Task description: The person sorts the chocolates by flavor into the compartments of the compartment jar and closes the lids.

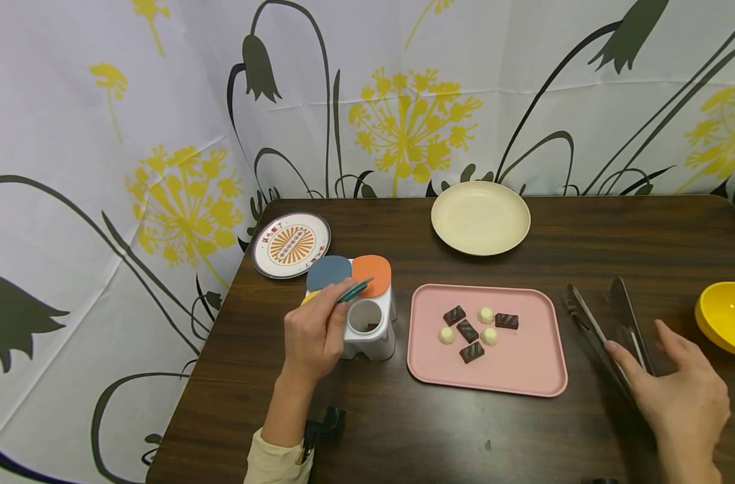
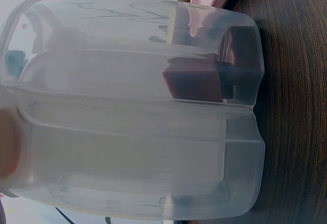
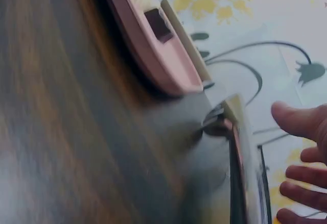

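My left hand [image 1: 311, 339] pinches the teal lid [image 1: 356, 289] of a container with several compartments [image 1: 376, 346], the lid tipped up edge-on. Below it the round opening is uncovered, while the blue lid [image 1: 329, 273] and orange lid [image 1: 373, 274] lie flat. Through the translucent wall in the left wrist view, dark chocolate pieces [image 2: 194, 83] show at the bottom. My right hand [image 1: 684, 393], thumb and fingers spread, is at the handle end of metal tongs [image 1: 636, 343] lying on the table; the right wrist view shows a gap between the fingers and the tongs [image 3: 237, 168].
A pink tray [image 1: 524, 373] in the middle bears several dark chocolates [image 1: 467, 331] and three white ones [image 1: 446, 335]. Behind it stands a cream plate [image 1: 481, 218]. A patterned plate [image 1: 291, 245] sits back left, a yellow bowl [image 1: 730, 319] far right. A printed curtain [image 1: 343, 40] hangs behind the table.
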`<control>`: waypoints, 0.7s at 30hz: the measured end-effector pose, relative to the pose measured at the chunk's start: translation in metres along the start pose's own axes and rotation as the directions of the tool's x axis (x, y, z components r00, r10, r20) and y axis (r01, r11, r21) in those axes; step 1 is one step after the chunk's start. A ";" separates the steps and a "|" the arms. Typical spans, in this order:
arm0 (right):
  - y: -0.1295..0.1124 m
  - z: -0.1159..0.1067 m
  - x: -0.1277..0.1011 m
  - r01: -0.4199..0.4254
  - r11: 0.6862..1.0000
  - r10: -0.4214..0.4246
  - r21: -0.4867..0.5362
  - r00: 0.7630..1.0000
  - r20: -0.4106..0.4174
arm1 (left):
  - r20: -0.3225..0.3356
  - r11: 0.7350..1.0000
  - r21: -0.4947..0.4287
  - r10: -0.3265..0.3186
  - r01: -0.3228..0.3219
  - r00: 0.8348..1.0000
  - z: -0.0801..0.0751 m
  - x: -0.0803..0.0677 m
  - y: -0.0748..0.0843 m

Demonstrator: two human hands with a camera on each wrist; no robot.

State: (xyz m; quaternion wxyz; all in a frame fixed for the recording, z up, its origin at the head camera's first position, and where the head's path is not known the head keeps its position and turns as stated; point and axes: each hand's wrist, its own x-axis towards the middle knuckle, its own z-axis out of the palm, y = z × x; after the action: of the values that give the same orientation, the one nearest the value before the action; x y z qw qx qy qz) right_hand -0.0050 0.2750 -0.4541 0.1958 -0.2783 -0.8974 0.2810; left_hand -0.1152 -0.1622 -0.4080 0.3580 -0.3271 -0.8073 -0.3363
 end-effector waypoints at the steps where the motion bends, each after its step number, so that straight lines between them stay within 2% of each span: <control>1: -0.003 0.001 -0.001 0.057 0.998 -0.055 0.042 0.998 -0.040 | -0.001 1.000 0.002 0.000 0.000 1.000 0.000 0.000 0.000; 4: -0.017 0.007 -0.002 0.223 0.963 -0.207 0.153 0.972 -0.114 | -0.002 1.000 0.003 0.000 0.000 1.000 0.000 0.000 0.000; 7: -0.035 0.013 -0.005 0.331 0.909 -0.316 0.253 0.943 -0.101 | 0.000 1.000 -0.001 -0.001 0.001 1.000 0.000 0.000 0.000; 10: -0.054 0.022 -0.009 0.405 0.851 -0.406 0.333 0.911 -0.070 | 0.001 1.000 -0.002 -0.005 0.005 1.000 0.000 0.000 0.000; 12: -0.067 0.028 -0.012 0.456 0.804 -0.472 0.382 0.880 -0.058 | 0.005 1.000 -0.004 -0.010 0.010 1.000 -0.001 0.000 0.000; 16: -0.092 0.042 -0.022 0.537 0.705 -0.597 0.464 0.802 -0.022 | 0.014 1.000 -0.008 -0.016 0.016 1.000 -0.001 0.001 0.001; 21: -0.125 0.058 -0.038 0.569 0.629 -0.694 0.529 0.718 0.052 | 0.016 1.000 -0.006 -0.018 0.018 1.000 -0.002 0.001 0.002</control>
State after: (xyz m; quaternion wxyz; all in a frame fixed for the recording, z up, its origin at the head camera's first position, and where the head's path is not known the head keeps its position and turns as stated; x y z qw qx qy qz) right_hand -0.0540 0.1430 -0.4292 0.2293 0.1523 -0.8558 0.4380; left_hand -0.1139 -0.1622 -0.4055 0.3476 -0.3234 -0.8121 -0.3393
